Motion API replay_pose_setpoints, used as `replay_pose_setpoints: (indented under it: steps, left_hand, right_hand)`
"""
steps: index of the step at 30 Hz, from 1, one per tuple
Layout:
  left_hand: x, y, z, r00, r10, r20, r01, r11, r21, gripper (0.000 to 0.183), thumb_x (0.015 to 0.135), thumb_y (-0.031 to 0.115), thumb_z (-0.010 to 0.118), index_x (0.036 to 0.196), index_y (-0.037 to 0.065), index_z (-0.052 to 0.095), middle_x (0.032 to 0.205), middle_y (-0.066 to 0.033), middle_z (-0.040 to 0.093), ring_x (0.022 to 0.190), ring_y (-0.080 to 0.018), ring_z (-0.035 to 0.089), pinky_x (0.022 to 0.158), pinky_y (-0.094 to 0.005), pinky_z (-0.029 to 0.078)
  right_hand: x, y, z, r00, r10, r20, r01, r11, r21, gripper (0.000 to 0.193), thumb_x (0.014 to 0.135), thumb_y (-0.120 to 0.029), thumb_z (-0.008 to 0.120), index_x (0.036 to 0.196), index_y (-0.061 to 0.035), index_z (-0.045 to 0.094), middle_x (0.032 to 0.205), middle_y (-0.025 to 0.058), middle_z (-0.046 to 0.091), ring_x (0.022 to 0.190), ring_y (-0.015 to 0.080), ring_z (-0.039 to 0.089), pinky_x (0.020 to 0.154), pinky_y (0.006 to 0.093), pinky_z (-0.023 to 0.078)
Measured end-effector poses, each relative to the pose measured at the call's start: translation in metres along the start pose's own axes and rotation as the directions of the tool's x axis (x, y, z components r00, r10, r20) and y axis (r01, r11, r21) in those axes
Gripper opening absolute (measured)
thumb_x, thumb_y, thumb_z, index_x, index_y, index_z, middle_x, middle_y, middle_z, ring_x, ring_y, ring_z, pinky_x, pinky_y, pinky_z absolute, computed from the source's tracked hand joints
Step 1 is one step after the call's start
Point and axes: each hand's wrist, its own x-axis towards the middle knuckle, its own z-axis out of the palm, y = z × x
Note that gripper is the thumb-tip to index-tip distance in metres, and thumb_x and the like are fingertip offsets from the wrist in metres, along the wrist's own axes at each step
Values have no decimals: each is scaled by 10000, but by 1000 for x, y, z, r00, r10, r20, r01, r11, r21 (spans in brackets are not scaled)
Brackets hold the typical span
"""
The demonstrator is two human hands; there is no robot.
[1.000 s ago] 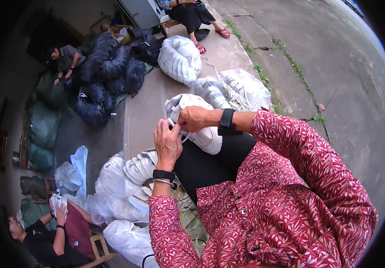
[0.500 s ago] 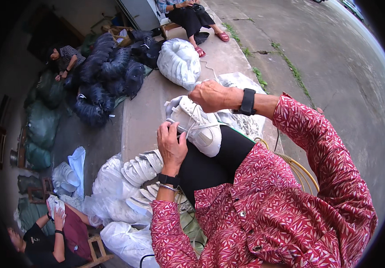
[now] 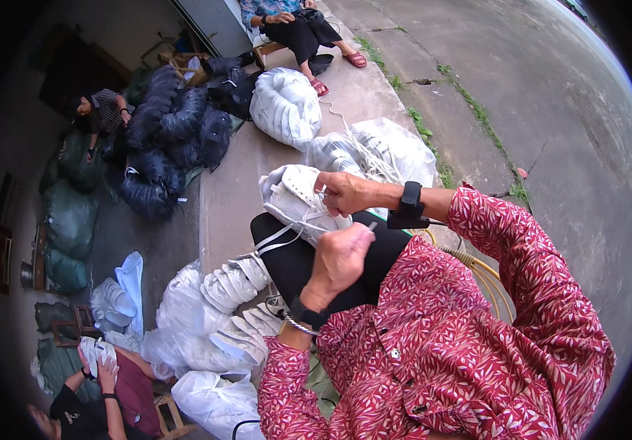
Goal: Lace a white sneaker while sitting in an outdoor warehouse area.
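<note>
A white sneaker (image 3: pixel 290 196) rests on my black-trousered lap, partly covered by my hands. White shoelace (image 3: pixel 280 240) crosses its front, and a loose strand hangs onto the trouser leg. My left hand (image 3: pixel 339 264) is closed in a pinch over the shoe's near end, with a small pale tip, seemingly of the lace, showing at its fingers. Bent fingers of my right hand (image 3: pixel 346 193) pinch the shoe's edge by the eyelets. What lies beneath those fingertips is hidden.
Stacked white shoes (image 3: pixel 235 282) in plastic lie left of my lap. Bagged white laces (image 3: pixel 374 150) and a white bundle (image 3: pixel 285 108) lie ahead, black bundles (image 3: pixel 158 139) at far left. Co-workers sit at the top, far left and lower left; one holds a white shoe (image 3: pixel 97 353).
My left hand has moved right, across the shoe, and closed. My right hand has come down from beyond the shoe to its eyelets. The shoe has turned slightly.
</note>
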Motion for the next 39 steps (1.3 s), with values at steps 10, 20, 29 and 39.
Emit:
replay_pose_setpoints:
  steps: [10, 20, 29, 39]
  left_hand:
    - [0, -44, -19, 662, -719, -214, 536, 653, -535, 111, 836, 101, 586, 852, 9, 527, 604, -25, 554, 434, -63, 489, 357, -174, 364]
    - [15, -70, -31, 563, -816, -132, 449, 435, -780, 275, 824, 61, 504, 1076, -49, 491, 616, -93, 573, 421, -151, 533, 353, -227, 396]
    - [18, -73, -33, 644, -760, -85, 451, 468, -760, 289, 824, 75, 504, 1080, -58, 522, 615, -80, 571, 431, -152, 534, 366, -223, 395]
    - [17, -71, -32, 683, -726, -77, 489, 534, -690, 245, 826, 82, 500, 1033, -40, 545, 612, -66, 566, 424, -131, 519, 366, -208, 386]
  right_hand:
    - [2, 5, -1, 996, 32, -81, -3, 942, 336, 175, 796, -13, 510, 923, 95, 565, 633, 113, 616, 563, 162, 632, 477, 273, 497]
    - [12, 16, 16, 924, -199, -327, 151, 974, -166, 105, 705, -84, 588, 764, -8, 629, 684, 172, 622, 616, 294, 621, 574, 380, 480]
    - [13, 10, 31, 894, -389, -223, 181, 767, -616, 130, 699, -79, 569, 787, 3, 521, 763, 175, 611, 662, 358, 609, 567, 439, 471]
    - [17, -11, 1, 950, -311, -26, 225, 740, -634, 288, 708, -54, 586, 983, -33, 505, 662, 165, 599, 627, 363, 605, 507, 460, 438]
